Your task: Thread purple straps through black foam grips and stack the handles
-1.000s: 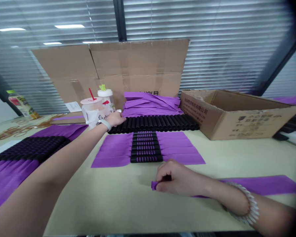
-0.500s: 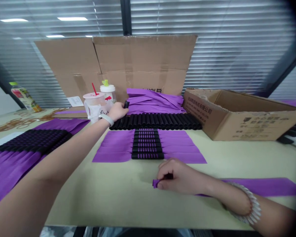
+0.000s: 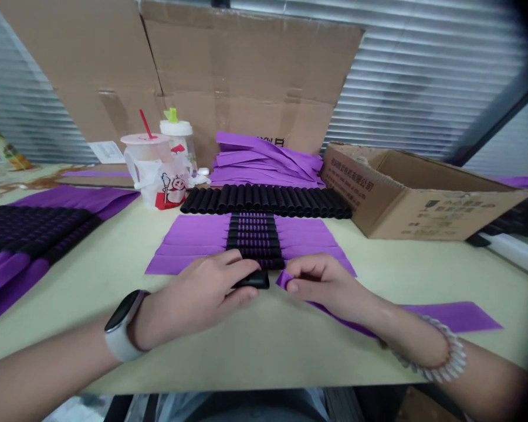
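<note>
- My left hand [image 3: 198, 293] grips a short black ribbed tube [image 3: 253, 280], held low over the pale table [image 3: 268, 346], just in front of the row of sleeved purple straps [image 3: 193, 246].
- My right hand [image 3: 323, 284] pinches the tip of a long flat purple fabric strap [image 3: 449, 315], just beside the tube's right end.
- I'd keep the tip flat, pinched narrow and square to the bore, with the tube level.

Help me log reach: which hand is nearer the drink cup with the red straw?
Left. The left hand, on a black tube, sits in front of the cup, slightly right; the right hand, pinching a purple strip, is farther right.
</note>
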Motion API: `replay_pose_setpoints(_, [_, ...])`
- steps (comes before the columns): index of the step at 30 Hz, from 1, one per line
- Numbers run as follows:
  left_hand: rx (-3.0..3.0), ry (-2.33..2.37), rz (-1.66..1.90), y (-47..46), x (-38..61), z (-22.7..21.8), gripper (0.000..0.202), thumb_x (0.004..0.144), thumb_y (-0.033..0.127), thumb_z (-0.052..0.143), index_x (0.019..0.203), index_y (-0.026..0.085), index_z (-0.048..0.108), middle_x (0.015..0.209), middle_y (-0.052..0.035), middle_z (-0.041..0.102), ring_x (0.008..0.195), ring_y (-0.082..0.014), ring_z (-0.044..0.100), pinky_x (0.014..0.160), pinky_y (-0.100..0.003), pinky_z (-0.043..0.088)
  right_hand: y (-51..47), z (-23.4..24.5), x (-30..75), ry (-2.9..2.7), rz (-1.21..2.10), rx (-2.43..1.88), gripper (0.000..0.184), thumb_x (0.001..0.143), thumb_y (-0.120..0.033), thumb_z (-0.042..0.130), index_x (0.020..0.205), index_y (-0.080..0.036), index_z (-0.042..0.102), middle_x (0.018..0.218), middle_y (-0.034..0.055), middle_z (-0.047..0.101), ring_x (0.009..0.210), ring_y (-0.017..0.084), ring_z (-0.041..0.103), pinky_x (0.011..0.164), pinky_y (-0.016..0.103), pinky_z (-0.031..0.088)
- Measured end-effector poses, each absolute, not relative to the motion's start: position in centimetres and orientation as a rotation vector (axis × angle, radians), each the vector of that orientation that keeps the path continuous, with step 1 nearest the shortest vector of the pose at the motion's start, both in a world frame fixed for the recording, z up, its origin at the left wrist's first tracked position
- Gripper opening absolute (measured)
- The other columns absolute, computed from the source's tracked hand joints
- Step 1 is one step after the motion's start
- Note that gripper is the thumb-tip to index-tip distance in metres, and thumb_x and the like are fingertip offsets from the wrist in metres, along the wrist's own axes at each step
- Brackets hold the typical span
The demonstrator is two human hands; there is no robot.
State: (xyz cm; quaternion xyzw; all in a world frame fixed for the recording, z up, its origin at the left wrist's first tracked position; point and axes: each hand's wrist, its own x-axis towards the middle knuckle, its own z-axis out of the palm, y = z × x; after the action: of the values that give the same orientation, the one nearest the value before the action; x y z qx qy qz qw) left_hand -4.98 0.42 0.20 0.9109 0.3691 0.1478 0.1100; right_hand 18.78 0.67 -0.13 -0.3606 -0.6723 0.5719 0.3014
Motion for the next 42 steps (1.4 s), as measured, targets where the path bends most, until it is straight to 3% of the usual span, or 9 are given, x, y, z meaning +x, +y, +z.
replay_pose_setpoints(4, [2.507,1.059,0.595,-0.3,-4.7,-0.2,0.021,0.085,0.022,0.059,0.106,0.020,0.061,0.097,-0.0034,0.064,0.090,-0.0193,0.061,0.079,-0.031,0.048,0.4,-0.3,18.1,-1.786,1.616,-1.031,0.025,0.077,-0.035,0.065,0.067,-0.015,0.056,0.057,-0.0051,0.041,0.052,0.007,0.031,0.048,0.021,0.023])
replay_pose_setpoints(8, [2.433,1.050,0.661,-0.9,-4.5,-0.6,0.022,0.083,0.024,0.063,0.104,0.019,0.060,0.095,-0.0027,0.066,0.085,-0.0181,0.062,0.076,-0.031,0.048,0.2,-0.6,17.7,-1.839,1.593,-1.034,0.026,0.079,-0.035,0.061,0.064,-0.016,0.054,0.055,-0.0064,0.037,0.050,0.007,0.028,0.046,0.021,0.022])
replay_pose_setpoints(18, [2.402,1.040,0.700,-1.0,-4.4,-0.7,0.010,0.081,0.020,0.065,0.090,0.019,0.061,0.084,0.0002,0.064,0.077,-0.0157,0.059,0.067,-0.027,0.043,-0.9,-1.3,17.6,-2.243,0.550,-0.842,0.019,0.088,-0.015,0.056,0.071,-0.014,0.063,0.061,-0.0018,0.053,0.057,0.009,0.047,0.055,0.023,0.032])
replay_pose_setpoints(27, [2.592,1.007,0.562,-1.2,-4.3,-1.5,0.010,0.088,0.026,0.056,0.085,0.018,0.061,0.080,-0.0019,0.060,0.074,-0.0177,0.055,0.064,-0.029,0.040,-1.0,-2.0,17.8,-2.456,0.364,-0.807,0.029,0.092,-0.016,0.047,0.066,-0.014,0.059,0.061,0.0013,0.053,0.060,0.013,0.047,0.058,0.027,0.032])
replay_pose_setpoints(37, [2.724,1.014,0.464,-1.2,-3.9,-2.0,0.015,0.088,0.026,0.054,0.076,0.018,0.055,0.075,-0.0004,0.057,0.068,-0.0174,0.052,0.059,-0.031,0.035,-1.0,-2.1,17.6,-2.639,-0.085,-0.698,0.032,0.091,-0.011,0.043,0.062,-0.015,0.057,0.061,0.0023,0.049,0.058,0.016,0.042,0.057,0.032,0.031])
replay_pose_setpoints(42, [2.711,1.104,0.351,-1.3,-3.6,-1.7,0.013,0.088,0.027,0.054,0.079,0.019,0.058,0.080,-0.0007,0.059,0.077,-0.0203,0.055,0.071,-0.036,0.039,-0.8,-2.5,17.8,-2.661,0.005,-0.719,0.017,0.088,-0.011,0.056,0.071,-0.014,0.059,0.065,0.0016,0.053,0.061,0.017,0.049,0.060,0.030,0.036])
